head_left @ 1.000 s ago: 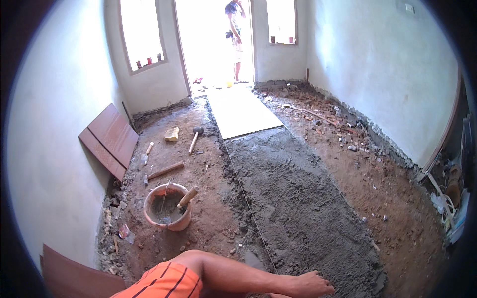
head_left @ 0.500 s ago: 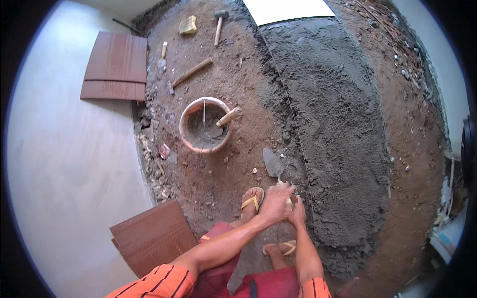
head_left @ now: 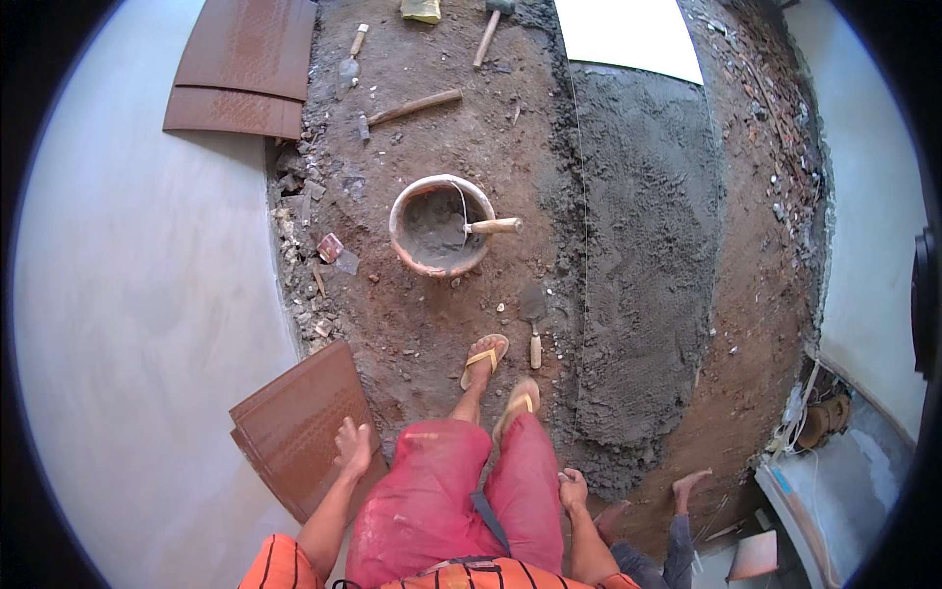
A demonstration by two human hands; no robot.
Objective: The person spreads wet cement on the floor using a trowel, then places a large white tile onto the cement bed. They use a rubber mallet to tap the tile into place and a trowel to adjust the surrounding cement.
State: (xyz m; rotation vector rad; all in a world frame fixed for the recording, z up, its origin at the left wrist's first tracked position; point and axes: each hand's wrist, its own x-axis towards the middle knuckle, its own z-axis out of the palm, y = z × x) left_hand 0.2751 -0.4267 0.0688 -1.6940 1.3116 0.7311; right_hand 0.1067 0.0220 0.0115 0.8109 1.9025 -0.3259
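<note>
My left hand (head_left: 352,447) has its fingers spread beside stacked brown tiles (head_left: 289,412) leaning at the lower left. My right hand (head_left: 572,489) is curled beside my right thigh; what it holds, if anything, is hidden. A trowel (head_left: 535,344) lies on the dirt ahead of my sandalled feet. Beyond it sits a bucket (head_left: 400,221) of grey mortar, with a wooden handle (head_left: 496,225) sticking out over its rim. A long strip of wet mortar (head_left: 643,255) runs on the right beside a string line, up to a white tile (head_left: 628,29).
More brown tiles (head_left: 240,59) lean at the upper left. A mallet (head_left: 488,34), a hammer (head_left: 414,108), another trowel (head_left: 356,51) and a yellow sponge (head_left: 420,12) lie beyond the bucket. Another person's bare feet (head_left: 692,483) show at the lower right, near a clutter of boards.
The view has tilted down to my legs. My hands, together at the trowel's handle half a second ago, have parted and drawn back; the trowel lies free.
</note>
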